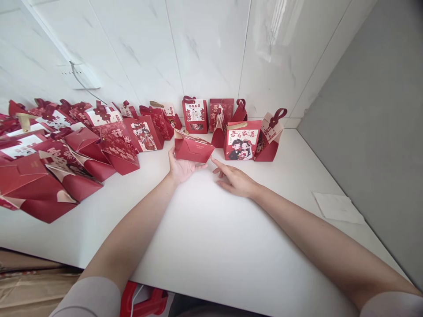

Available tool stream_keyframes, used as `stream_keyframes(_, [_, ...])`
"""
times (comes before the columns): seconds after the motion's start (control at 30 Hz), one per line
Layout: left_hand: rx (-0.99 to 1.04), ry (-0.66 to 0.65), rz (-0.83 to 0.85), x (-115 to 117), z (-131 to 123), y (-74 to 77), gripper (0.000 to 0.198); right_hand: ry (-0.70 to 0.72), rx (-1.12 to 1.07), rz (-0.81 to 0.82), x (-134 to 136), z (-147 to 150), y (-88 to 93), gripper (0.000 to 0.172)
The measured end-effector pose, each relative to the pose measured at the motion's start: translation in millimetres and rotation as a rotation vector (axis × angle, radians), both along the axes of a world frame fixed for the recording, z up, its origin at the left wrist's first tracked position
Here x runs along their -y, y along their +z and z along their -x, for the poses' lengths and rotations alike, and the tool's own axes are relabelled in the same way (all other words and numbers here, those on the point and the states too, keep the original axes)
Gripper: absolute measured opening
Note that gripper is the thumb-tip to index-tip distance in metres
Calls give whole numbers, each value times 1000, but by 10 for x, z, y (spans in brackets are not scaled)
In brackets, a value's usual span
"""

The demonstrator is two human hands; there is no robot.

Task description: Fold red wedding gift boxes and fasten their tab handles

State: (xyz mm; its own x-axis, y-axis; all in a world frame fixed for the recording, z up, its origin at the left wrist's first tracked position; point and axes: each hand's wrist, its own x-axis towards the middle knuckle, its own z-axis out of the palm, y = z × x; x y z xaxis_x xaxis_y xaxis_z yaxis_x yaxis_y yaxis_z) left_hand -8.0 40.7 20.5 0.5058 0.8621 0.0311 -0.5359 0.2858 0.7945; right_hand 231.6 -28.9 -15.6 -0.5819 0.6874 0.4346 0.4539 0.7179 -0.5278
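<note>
In the middle of the view my left hand (183, 171) holds a red gift box (194, 149), tipped so that its folded, tabbed base faces me. The thumb and fingers grip it from the left and below. My right hand (234, 178) is just to the right, its index finger stretched toward the box's lower right corner, at or very near it. The other right fingers are loosely bent and hold nothing. Behind stands a red gift box with a cartoon bridal couple (242, 143), beside a tilted one with a ribbon loop (268, 140).
Many red gift boxes (115, 147) crowd the left of the white table (211, 237); several more line the marbled wall (208, 48). A white sheet (337, 207) lies at the right edge. A socket with a cable (79, 77) is on the wall. Brown cardboard (29, 286) sits below left.
</note>
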Motion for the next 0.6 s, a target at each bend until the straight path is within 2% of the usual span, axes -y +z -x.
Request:
stream_keyframes(0.1, [27,-62,7,25,-10,23,92,3,7,0,-9,1,-4,78])
stream_keyframes(0.17, [28,-75,26,12,-4,23,89,2,7,0,-3,6,7,77])
stream_keyframes(0.4, [-112,21,173,-95,27,-61,55,-43,-48,47,57,14,82,82])
stream_keyframes(0.53, [-155,134,190,-58,-18,-85,49,-52,-69,72,64,0,70,80])
stream_keyframes(0.6, [-127,119,181,-25,-40,-71,54,-43,-62,50,63,-5,63,74])
